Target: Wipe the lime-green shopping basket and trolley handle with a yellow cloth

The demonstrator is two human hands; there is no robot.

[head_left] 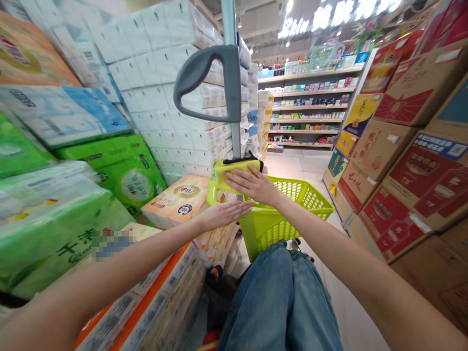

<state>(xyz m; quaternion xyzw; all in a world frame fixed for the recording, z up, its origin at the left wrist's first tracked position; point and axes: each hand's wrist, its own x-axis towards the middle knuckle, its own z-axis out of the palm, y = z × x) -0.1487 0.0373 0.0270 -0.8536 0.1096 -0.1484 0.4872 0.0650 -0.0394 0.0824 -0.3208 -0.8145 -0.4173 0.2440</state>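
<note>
My right hand [254, 185] lies with fingers outstretched over a yellow pouch-like thing [228, 171] with black trim. The pouch-like thing sits by a grey upright pole [237, 141], above the lime-green basket cart [285, 229]. Just below, my left hand [226, 214] stretches its fingers flat towards the right, holding nothing. Its fingertips are close beneath my right hand; I cannot tell whether they touch anything. A lime-green handle [211, 192] shows left of the hands. Higher on the pole is a grey loop handle [179, 92].
Green tissue packs [127, 180] and an orange tissue pack [179, 195] are piled at left. White packs [157, 73] form a tall stack behind. Cardboard cartons [383, 156] line the right side. Shelves [307, 109] stand at the aisle's far end. A person's foot [214, 274] shows below.
</note>
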